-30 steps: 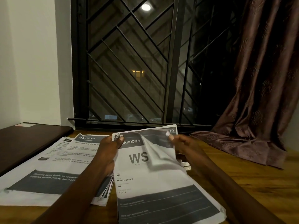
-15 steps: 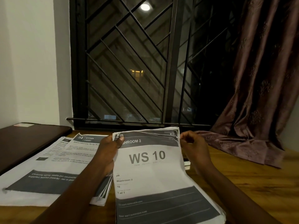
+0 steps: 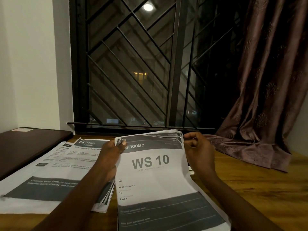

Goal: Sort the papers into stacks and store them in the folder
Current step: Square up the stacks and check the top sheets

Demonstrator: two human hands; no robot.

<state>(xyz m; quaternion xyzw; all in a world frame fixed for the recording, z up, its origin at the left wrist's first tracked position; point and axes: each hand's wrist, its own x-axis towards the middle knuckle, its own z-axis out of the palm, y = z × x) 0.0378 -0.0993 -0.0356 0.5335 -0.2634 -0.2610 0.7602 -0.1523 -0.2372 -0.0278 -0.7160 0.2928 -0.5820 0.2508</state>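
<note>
Holding a stack of papers (image 3: pixel 155 177) by its top left corner, the left hand (image 3: pixel 110 157) pinches the sheets tight, with the thumb on top of the front page. That front page says "WS 10" in big dark letters, and "Washroom 2" in small ones lower down. The stack lies on the wooden table (image 3: pixel 258 189), right in front of the person. Its far end is lifted a little, and the top right corners are spread out like a fan.

The right hand (image 3: pixel 200 152) is just beside the top right edge of the stack. Its fingers are curled in, but I cannot tell if they pinch the paper or only come close to it.

To the left lies a second pile of papers (image 3: pixel 50 172) — its top sheet reads "34 KITCHEN". The left arm crosses over the near corner of this pile. Farther left, at the edge of the table, sits a dark folder (image 3: pixel 25 144), closed and flat, with a small pale label at its far end.

Behind the table is a window (image 3: pixel 133 64) with black slanted bars. A brown curtain (image 3: pixel 266 80) hangs on the right — its bottom end rests on the table.
</note>
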